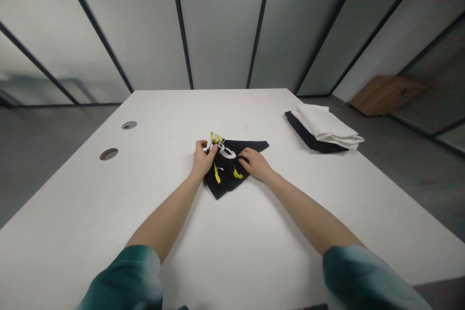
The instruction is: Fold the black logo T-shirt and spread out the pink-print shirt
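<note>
A black cloth (227, 180) with white and yellow print lies partly folded on the white table (240, 247), one pointed end reaching right and another toward me. My left hand (204, 159) pinches its upper left edge, where a yellow and white patterned part is raised. On the cloth's right side, my right hand (254, 162) has its fingers curled at the black fabric. What lies beneath those fingertips is too small to make out.
Folded white cloth (329, 126) rests on a folded black cloth (305, 131) near the table's right edge. Two round holes, a farther one (129, 125) and a nearer one (109, 154), are at the left. A wooden box-like object (387, 94) stands beyond the table at the right.
</note>
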Motion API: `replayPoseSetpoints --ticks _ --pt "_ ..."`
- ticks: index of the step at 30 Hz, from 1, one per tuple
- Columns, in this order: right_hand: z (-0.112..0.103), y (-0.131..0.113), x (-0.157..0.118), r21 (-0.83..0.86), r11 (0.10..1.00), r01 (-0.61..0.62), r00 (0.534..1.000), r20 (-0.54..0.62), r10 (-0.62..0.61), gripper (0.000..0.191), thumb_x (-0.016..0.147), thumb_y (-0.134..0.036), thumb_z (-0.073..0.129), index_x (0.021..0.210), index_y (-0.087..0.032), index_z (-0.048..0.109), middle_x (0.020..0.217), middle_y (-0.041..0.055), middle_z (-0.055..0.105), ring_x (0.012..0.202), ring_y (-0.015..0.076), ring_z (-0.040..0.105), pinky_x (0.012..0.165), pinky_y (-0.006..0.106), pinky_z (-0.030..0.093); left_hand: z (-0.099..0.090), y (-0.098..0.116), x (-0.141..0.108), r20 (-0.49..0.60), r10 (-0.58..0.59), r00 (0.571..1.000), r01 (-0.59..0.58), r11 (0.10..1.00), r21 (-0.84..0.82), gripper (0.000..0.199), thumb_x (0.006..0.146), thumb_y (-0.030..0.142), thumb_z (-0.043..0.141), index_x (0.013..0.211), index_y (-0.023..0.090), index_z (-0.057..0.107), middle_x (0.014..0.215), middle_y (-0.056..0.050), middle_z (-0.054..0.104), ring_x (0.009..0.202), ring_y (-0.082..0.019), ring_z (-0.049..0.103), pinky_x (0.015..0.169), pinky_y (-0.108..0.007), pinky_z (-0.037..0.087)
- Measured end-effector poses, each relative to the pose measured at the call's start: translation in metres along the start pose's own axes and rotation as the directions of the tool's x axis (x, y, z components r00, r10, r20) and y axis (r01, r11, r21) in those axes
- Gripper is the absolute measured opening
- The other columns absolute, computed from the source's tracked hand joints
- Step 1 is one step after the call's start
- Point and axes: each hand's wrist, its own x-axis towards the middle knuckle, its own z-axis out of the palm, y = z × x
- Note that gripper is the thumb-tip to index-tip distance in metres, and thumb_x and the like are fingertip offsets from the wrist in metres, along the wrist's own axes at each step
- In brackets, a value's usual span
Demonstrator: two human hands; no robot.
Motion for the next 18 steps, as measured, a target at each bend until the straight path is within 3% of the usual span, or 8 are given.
replayPoseSetpoints --ticks 6,10,13,16,18 --pt "0.001 0.001 0.000 0.013 0.971 -0.237 0.971 -0.019 0.237 0.020 0.094 -0.032 0.049 0.095 -0.021 0.065 0.087 0.0086 0.070 0.082 0.0241 0.064 0.073 0.033 0.047 0.002 -0.007 -0.001 0.127 0.094 0.987 -0.085 0.994 -0.074 0.045 0.080 0.049 0.065 0.111 0.021 0.046 0.112 -0.009 0.059 0.098 -0.022 0.062 0.085 -0.037 0.050" --pt "0.006 0.015 0.003 0.175 0.927 -0.333 0.920 -0.157 0.360 0.020 0.090 -0.033 0.047 0.088 -0.022 0.064 0.083 0.0072 0.070 0.080 0.0243 0.064 0.073 0.033 0.047 -0.001 -0.002 -0.007 0.087 0.292 0.952 -0.296 0.954 0.038 0.057 0.077 0.049 0.068 0.121 0.019 0.046 0.124 -0.014 0.056 0.117 -0.028 0.054 0.098 -0.044 0.046" --pt "0.008 0.029 0.005 0.420 0.835 -0.354 0.833 -0.264 0.486 0.026 0.088 -0.041 0.045 0.077 -0.023 0.060 0.078 0.0058 0.069 0.078 0.0235 0.062 0.074 0.034 0.049 -0.006 0.010 -0.015 0.097 0.458 0.884 -0.468 0.862 0.195 0.052 0.073 0.051 0.071 0.110 0.019 0.055 0.117 -0.015 0.058 0.116 -0.031 0.052 0.101 -0.047 0.042" --pt "0.008 0.039 0.007 0.679 0.658 -0.325 0.723 -0.270 0.636 0.033 0.086 -0.052 0.044 0.080 -0.023 0.060 0.078 0.0042 0.070 0.078 0.0227 0.063 0.073 0.034 0.052 -0.005 0.020 -0.023 0.377 0.515 0.770 -0.619 0.747 0.243 0.044 0.071 0.057 0.072 0.095 0.021 0.063 0.102 -0.012 0.064 0.105 -0.031 0.057 0.100 -0.048 0.041" --pt "0.007 0.043 0.009 0.808 0.527 -0.265 0.691 -0.222 0.688 0.038 0.086 -0.056 0.043 0.089 -0.023 0.061 0.084 0.0047 0.072 0.083 0.0231 0.065 0.074 0.035 0.054 -0.002 0.023 -0.027 0.551 0.480 0.683 -0.681 0.692 0.240 0.047 0.069 0.060 0.074 0.097 0.023 0.066 0.105 -0.012 0.066 0.107 -0.032 0.057 0.101 -0.049 0.040"
